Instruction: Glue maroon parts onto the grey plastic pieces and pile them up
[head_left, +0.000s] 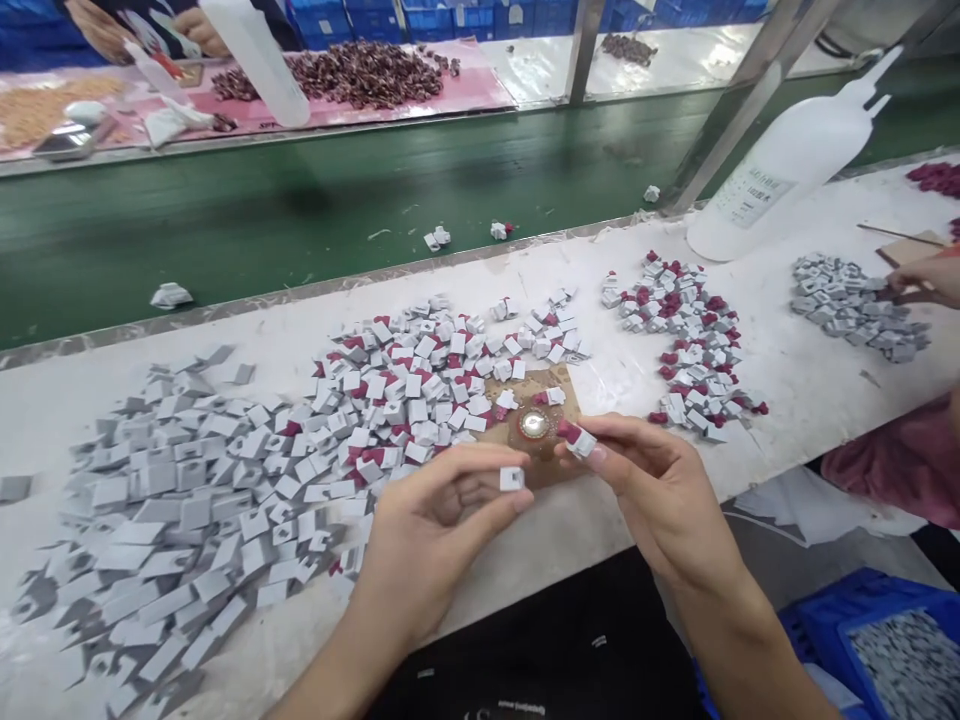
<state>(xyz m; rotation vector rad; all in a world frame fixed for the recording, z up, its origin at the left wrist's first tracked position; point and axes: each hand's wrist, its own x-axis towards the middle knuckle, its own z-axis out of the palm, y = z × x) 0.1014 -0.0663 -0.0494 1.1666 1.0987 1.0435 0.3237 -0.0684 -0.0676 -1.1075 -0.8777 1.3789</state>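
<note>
Green belting (337, 190) runs across the far side of a pale worktop (795, 440); clock directions are from the round dish (534, 425) near the middle. Toward nine o'clock spreads a heap of grey blocks (187, 510), and nearer, between nine and ten, a heap of grey-and-maroon pieces (420, 390). At eight o'clock the left hand (424, 530) pinches a small pale block (512, 479) between thumb and forefinger, the block lying at seven. It looks light, stiff and plastic-like, probably smooth enough to slip; its flat opposite sides are the likely best hold. Between three and four, the right hand (664, 480) pinches a maroon-and-white piece (581, 440) by its pale end. That seems the sensible place, since the knobbly maroon end may be the more fragile. More mixed pieces (690, 340) lie at two o'clock, with a large squeeze bottle (787, 170) beyond.

Hard to make out: the grey heap runs down to the picture's bottom edge; the left block's opening is too small to read; the right thumb covers part of its piece; the bottle's label is blurred; at half past two, a co-worker's hand (926, 280) is cut off by the edge.
</note>
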